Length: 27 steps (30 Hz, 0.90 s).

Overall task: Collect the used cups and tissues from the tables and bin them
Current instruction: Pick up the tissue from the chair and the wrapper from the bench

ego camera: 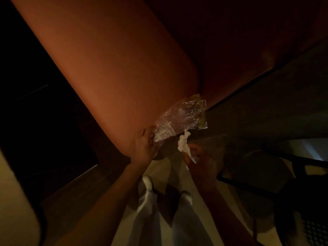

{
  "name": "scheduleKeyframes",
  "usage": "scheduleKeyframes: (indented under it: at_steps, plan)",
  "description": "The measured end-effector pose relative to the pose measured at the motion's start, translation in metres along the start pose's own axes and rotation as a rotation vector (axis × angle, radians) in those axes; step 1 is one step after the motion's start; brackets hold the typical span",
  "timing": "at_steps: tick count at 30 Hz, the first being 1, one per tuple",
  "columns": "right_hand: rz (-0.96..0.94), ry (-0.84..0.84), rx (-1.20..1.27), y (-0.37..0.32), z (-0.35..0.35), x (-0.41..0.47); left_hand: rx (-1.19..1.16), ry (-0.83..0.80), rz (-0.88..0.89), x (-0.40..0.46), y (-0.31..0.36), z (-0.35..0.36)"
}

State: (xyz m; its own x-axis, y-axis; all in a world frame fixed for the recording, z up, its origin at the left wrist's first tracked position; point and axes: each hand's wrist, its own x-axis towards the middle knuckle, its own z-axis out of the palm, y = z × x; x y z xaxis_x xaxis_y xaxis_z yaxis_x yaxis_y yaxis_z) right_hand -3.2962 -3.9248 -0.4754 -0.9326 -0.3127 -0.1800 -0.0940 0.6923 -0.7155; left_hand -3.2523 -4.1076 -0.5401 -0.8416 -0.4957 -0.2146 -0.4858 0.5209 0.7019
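Fingers of the left hand (144, 144) are curled around the near corner of a clear crinkled plastic wrapper (184, 116), pinching it at the printed end right beside the rounded edge of the reddish-brown table (110, 68). The rest of the wrapper sticks out past the table corner toward the dark floor, unsupported. Across from it the right hand (200, 160) has a crumpled white tissue (183, 142) caught between thumb and fingers, with a scrap of something pale trailing below the grip; the light is too dim to say how tight that hold is. The tissue's top nearly touches the wrapper's lower edge. Both pieces of rubbish look already lifted off the table, so what seems left is carrying them to a bin, and no bin shows from here. No cups are visible either. The risk I'd watch is the wrapper: slick film held by one corner could slide out of the fingers, or spill crumbs if any are inside. The tissue looks loosely bunched, so a piece could tear away or drop as the person walks. A black chair frame (266, 189) stands close on the right, near enough to snag a swinging arm or foot in this gloom.
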Motion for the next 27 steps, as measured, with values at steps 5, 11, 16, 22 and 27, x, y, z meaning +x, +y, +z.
scheduleKeyframes:
  at_steps: [5, 11, 16, 22, 27]
  plan:
    - [0.106, 0.046, 0.085, -0.013, -0.058, -0.058, -0.025, -0.022, 0.110, -0.068, 0.066, -0.033]
    - [0.193, 0.249, 0.218, 0.002, -0.114, -0.161, 0.027, -0.123, 0.213, -0.161, 0.122, -0.046]
    - [0.197, 0.465, 0.244, 0.037, -0.152, -0.253, 0.082, -0.263, 0.328, -0.236, 0.152, -0.027]
    - [0.313, 0.798, 0.333, 0.081, -0.189, -0.412, 0.191, -0.361, 0.573, -0.339, 0.203, 0.022]
    - [0.515, 1.117, 0.348, 0.110, -0.216, -0.574, 0.208, -0.561, 0.839, -0.455, 0.253, 0.078]
